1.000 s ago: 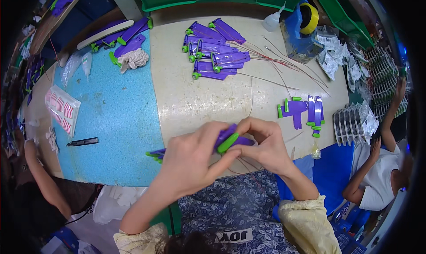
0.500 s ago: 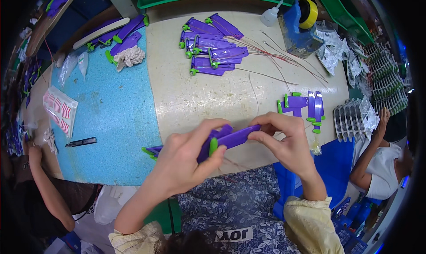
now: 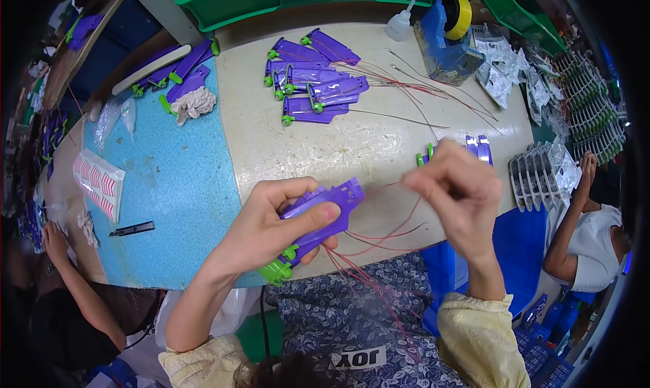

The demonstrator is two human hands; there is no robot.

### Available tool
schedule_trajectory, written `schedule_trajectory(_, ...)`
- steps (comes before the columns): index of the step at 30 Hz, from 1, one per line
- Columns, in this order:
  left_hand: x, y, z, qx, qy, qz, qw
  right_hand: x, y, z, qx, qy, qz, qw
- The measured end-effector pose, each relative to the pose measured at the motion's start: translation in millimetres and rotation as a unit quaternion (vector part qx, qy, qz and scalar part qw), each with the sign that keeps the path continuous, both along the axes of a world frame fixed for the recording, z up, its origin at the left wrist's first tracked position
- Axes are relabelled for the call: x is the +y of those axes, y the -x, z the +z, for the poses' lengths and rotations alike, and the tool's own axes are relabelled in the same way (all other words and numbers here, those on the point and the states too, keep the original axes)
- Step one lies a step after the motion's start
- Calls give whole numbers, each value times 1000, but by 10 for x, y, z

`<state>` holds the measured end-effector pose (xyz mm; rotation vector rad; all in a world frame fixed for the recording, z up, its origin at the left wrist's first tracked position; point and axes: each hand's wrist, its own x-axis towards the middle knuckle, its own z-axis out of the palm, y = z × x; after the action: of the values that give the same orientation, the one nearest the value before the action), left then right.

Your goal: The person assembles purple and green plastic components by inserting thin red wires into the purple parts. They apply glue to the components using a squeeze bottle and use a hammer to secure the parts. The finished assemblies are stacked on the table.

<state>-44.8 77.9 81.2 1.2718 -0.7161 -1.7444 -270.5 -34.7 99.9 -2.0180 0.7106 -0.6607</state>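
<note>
My left hand (image 3: pixel 254 239) is closed around what looks like a small stack of flat purple plastic pieces (image 3: pixel 351 197) with green ends (image 3: pixel 276 271) toward me. Its thumb presses on the top face. Several thin red wires (image 3: pixel 386 238) trail from the pieces to the right and down over my apron. To the right, my right hand (image 3: pixel 464 198) is raised, slightly blurred, with fingers pinched on a red wire (image 3: pixel 384 185) stretching from the pieces. Beyond my hands lies a pile of purple pieces (image 3: pixel 338 90) with green ends and long wires.
More purple pieces (image 3: pixel 479 147) lie partly behind my right hand. A metal finned part (image 3: pixel 531 178) stands right, a tape dispenser (image 3: pixel 443 49) and dropper bottle (image 3: pixel 399 26) at the back. A knife (image 3: pixel 133 229) rests on the blue mat (image 3: pixel 169 205). Co-workers' hands show at both sides.
The purple pieces have turned from edge-on to flat in my left hand, and red wires now show. My right hand has left their end and moved up and right with a wire.
</note>
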Motion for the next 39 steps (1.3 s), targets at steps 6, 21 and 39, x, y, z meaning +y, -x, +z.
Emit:
schedule_trajectory(6,55,-100,-22,-115,-30,32,992,-323,-407,-250,-26,94,72,993)
schedule_trajectory(21,227,-21,-238,-558,249,-64,789,-741,730,-449,222,183,-75,955)
schedule_trajectory(39,86,-199,-110,32,-54,64,996,51,-492,-125,19,4,95,995)
